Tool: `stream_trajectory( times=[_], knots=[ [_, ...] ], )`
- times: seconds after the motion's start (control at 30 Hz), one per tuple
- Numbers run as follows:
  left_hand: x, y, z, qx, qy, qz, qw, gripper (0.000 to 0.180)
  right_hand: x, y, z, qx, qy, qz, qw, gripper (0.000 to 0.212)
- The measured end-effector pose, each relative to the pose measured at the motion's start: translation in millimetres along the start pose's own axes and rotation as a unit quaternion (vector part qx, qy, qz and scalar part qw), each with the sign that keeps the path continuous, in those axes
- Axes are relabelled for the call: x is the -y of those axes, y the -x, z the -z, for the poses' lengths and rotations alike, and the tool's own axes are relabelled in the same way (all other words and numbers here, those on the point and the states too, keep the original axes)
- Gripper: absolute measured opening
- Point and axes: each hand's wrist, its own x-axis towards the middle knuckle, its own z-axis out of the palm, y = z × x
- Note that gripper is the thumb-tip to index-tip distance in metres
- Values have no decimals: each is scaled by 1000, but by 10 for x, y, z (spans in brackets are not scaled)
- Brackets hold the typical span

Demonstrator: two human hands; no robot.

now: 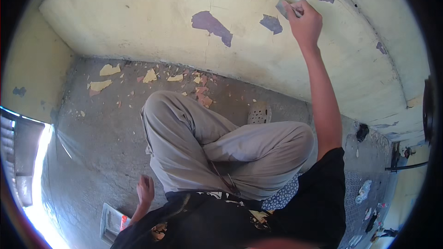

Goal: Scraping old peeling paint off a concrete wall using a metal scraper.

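Observation:
I sit on a concrete floor facing a pale yellow wall [152, 14] with purple patches where paint has come off. My right hand [304, 18] is raised high and shut on a flat grey scraper [282, 8], whose blade presses against the wall beside a purple patch [271, 23]. My left hand [145, 189] rests on the floor by my hip, fingers loosely curled, holding nothing. It lies just above a white printed sheet or packet [110, 223]. My legs in grey trousers [212, 143] are crossed in front of me.
Flakes of yellow paint [110, 70] lie along the foot of the wall. A beige perforated clog [259, 113] shows past my knee. Bright light enters at a doorway on the lower left [39, 175]. Bottles and small items [364, 193] lie at the right.

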Motion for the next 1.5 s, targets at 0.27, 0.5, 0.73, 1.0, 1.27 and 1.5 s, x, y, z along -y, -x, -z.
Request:
stream_trajectory(
  times=[0.27, 0.5, 0.73, 1.0, 1.27, 1.5],
  knots=[
    [-1266, -1770, 480, -261, 114, -98, 953, 20, -244, 25, -322, -129, 7, 34, 991, 34],
    [-2862, -2786, 963, -194, 82, -130, 969, 20, -33, -186, -487, -136, -2, 77, 988, 31],
    [-4218, -3170, 138, 109, 2, -260, 959, 45, 17, -98, -472, -128, -5, 31, 991, 34],
    [-3663, -3350, -627, 258, -125, -396, 872, 57, 77, 29, -671, -182, -36, 7, 983, 39],
    [-3754, -3314, -623, 269, -132, -352, 887, 57, 33, 12, -729, -240, -45, 28, 969, 38],
    [-3700, -3361, -631, 257, -139, -357, 887, 57, 43, -215, -599, -225, -61, 23, 972, 37]
  ],
)
